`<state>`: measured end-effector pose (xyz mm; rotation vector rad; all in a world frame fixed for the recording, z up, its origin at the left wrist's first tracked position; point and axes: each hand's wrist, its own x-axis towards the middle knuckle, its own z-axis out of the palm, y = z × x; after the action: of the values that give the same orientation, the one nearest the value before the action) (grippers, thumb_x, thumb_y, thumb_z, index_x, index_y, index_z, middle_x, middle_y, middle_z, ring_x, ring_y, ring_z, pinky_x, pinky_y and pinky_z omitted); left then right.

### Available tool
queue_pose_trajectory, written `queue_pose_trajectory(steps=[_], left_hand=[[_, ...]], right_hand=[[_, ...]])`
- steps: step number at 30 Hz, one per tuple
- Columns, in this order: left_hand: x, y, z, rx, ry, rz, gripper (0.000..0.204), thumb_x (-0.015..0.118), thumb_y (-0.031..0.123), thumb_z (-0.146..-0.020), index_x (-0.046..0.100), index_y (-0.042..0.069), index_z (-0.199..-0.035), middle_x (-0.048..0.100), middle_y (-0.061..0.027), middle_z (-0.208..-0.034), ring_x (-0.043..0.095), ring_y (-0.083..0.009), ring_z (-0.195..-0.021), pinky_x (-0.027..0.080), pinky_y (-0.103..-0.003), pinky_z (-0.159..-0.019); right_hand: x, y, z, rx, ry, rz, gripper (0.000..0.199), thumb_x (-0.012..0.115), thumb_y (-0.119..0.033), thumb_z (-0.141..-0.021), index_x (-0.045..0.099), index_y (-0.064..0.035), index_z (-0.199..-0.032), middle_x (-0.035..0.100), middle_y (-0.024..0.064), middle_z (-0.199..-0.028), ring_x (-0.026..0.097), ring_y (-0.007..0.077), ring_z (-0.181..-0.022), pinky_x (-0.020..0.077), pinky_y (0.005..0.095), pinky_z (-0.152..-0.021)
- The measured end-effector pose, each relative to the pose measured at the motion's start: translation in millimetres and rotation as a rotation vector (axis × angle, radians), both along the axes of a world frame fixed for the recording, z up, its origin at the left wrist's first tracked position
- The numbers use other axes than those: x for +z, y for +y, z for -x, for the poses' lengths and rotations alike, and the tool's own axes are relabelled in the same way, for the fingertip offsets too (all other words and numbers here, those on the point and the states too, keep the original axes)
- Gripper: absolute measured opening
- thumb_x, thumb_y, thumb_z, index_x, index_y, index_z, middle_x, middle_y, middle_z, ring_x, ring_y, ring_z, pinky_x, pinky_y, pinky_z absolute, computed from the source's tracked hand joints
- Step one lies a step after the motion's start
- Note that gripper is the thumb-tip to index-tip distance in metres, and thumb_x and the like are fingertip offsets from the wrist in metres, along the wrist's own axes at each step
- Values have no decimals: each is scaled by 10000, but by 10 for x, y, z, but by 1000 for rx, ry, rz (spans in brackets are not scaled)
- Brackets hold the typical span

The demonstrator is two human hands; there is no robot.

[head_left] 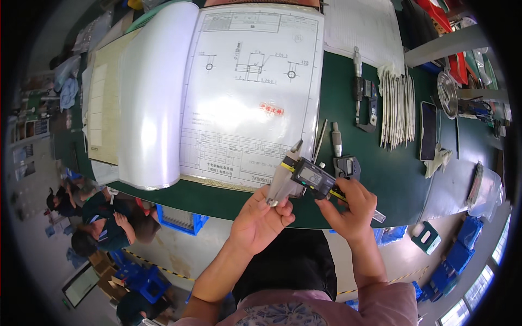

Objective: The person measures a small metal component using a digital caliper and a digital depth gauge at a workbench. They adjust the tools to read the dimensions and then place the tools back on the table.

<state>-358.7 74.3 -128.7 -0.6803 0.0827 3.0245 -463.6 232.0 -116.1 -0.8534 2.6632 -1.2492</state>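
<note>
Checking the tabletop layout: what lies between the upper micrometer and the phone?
In the head view, a row of thin whitish strips lies between them on the green table.

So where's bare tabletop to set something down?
Green tabletop lies bare between the right hand and the black rectangular phone, and in a thin strip in front of the open plastic-sleeved binder. It's crowded around the black digital caliper, with the grey digital micrometer close behind.
</note>
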Motion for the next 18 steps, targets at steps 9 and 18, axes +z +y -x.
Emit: queue_pose_trajectory(steps=[9,18], left_hand=[[-5,-69,-29,23,-14,65,119,515,89,-816,491,50,-925,523,-70,-875,536,-204,-837,435,-329,-754],[-12,-105,-53,80,16,159,115,498,123,-833,484,70,-935,512,-44,-854,511,-176,-829,406,-322,-735]], right_hand=[[2,18,-31,12,-67,27,323,703,-146,-640,556,4,-886,514,76,-619,492,184,-444,396,259,-407],[-16,15,-29,15,-94,73,315,702,-153,-650,552,10,-873,507,79,-598,483,177,-435,388,254,-406]])
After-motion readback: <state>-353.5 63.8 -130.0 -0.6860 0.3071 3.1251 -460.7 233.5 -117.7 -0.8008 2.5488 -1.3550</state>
